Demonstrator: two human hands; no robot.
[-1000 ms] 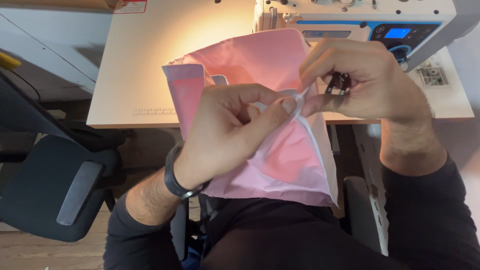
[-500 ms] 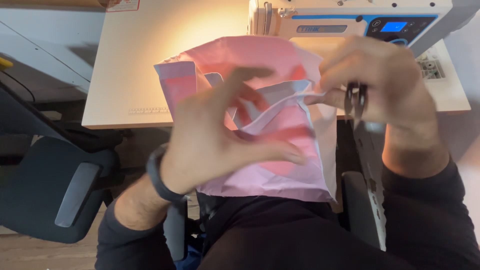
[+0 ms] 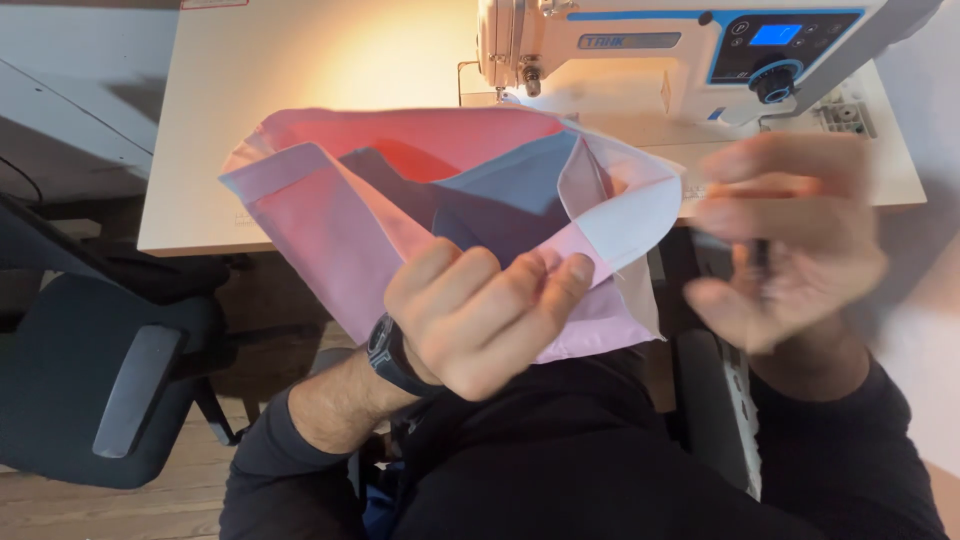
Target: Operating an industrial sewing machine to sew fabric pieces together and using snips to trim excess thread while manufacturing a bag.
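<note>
From my seat, the left hand point(image 3: 480, 315) has its grip pinched shut on the pink fabric piece point(image 3: 420, 200), holding it up over the lap so the seam shows. Right hand point(image 3: 790, 235) is blurred, fingers spread, empty-ish. Sewing machine point(image 3: 660, 50) sits on the surface point(image 3: 300, 90) behind.

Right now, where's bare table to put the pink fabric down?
The table is bare on its lit left half, from its left edge to the sewing machine. The right half is crowded: the machine fills it. The left hand holds the pink fabric over the front edge; the blurred right hand is off it.
</note>
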